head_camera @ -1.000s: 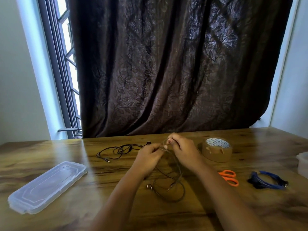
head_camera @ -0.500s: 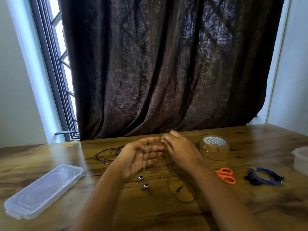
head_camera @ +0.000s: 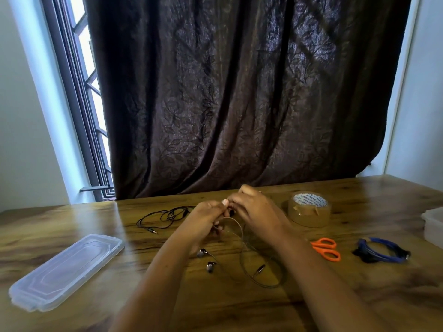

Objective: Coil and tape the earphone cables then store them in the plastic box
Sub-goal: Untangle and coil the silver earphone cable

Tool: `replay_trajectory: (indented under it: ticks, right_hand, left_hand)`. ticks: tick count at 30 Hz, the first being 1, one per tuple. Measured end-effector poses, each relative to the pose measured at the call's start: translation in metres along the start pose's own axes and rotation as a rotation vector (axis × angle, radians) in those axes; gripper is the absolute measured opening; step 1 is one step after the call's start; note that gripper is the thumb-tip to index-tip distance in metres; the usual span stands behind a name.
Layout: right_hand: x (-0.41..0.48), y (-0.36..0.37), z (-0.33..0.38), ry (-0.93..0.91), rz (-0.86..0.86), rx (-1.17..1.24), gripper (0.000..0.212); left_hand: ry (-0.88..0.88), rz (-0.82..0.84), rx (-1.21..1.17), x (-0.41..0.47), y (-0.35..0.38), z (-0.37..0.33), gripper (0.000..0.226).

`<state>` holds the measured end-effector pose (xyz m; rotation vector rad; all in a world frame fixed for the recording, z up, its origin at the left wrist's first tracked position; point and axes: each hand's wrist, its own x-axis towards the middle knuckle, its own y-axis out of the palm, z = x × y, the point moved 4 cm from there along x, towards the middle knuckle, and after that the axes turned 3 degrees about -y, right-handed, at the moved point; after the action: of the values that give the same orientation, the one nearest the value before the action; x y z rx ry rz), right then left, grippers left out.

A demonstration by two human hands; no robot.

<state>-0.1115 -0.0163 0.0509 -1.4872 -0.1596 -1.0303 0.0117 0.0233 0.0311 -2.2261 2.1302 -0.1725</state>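
My left hand (head_camera: 205, 220) and my right hand (head_camera: 257, 210) meet above the middle of the wooden table (head_camera: 311, 303), both pinching a thin grey earphone cable (head_camera: 261, 269). Its loose loop, jack and two metal earbuds (head_camera: 206, 259) lie on the table below the hands. A second, black earphone cable (head_camera: 165, 216) lies tangled behind my left hand. A blue coiled cable (head_camera: 381, 251) rests at the right. The plastic box (head_camera: 435, 226) shows only as a corner at the right edge.
A clear plastic lid (head_camera: 64, 271) lies at the front left. A roll of brown tape (head_camera: 309, 209) stands right of my hands, with orange scissors (head_camera: 327, 249) in front of it. A dark curtain (head_camera: 239, 97) hangs behind the table.
My left hand, open with spread fingers half a second ago, has closed on the grey cable again beside my right hand. The earbuds have shifted slightly on the table.
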Motion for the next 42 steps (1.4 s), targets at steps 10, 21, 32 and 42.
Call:
replay_trajectory:
  ticks: [10,21,32,42]
  right_hand:
    - [-0.002,-0.009,-0.001,0.045,0.017,-0.105,0.030]
    - [-0.009,-0.012,-0.030,0.205,-0.052,-0.264,0.023]
    - [-0.001,-0.007,-0.009,0.076,-0.121,-0.288,0.004]
    - [-0.002,-0.002,0.004,-0.062,-0.145,-0.387,0.008]
  left_hand:
    - [0.148,-0.302,-0.146,0.003,-0.024,-0.006,0.033]
    - [0.051,-0.425,-0.199,0.000,-0.054,0.003,0.025]
    - [0.470,-0.528,0.773,0.003,-0.012,-0.013,0.050]
    - [0.567,-0.367,0.753,0.003,0.002,-0.014,0.015]
